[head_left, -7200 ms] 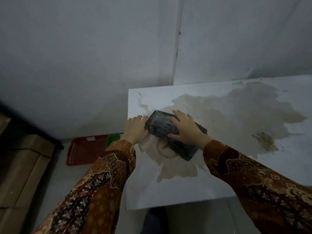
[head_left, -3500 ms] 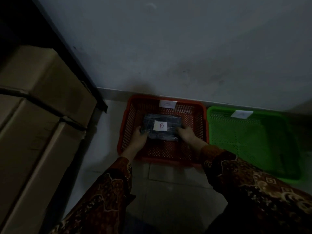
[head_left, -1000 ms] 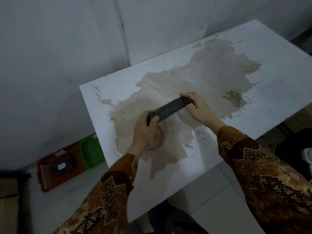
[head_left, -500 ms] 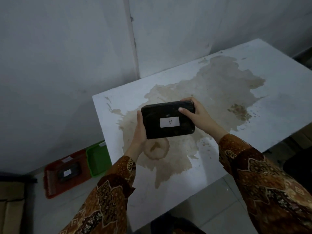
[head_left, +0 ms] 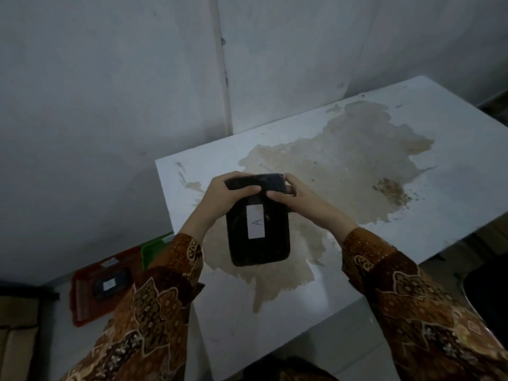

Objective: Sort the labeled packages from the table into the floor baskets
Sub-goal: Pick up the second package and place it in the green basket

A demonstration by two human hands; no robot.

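A black wrapped package [head_left: 258, 243] with a white label reading "A" hangs lengthwise above the stained white table [head_left: 453, 171]. My left hand [head_left: 222, 199] and my right hand [head_left: 299, 199] both grip its far end, thumbs on the labelled face. Down on the floor at the left stands a red basket [head_left: 82, 306] with a dark labelled package [head_left: 110, 284] inside it. Beside it a green basket [head_left: 151, 251] shows only a corner past my left sleeve.
A grey wall runs behind the table and baskets. Brown cardboard boxes [head_left: 16, 339] stand at the lower left by a dark bar. A dark object [head_left: 489, 292] sits on the floor at the right, below the table's edge.
The package has been turned from lying crosswise to pointing lengthwise toward me, and both hands have shifted to its far end.
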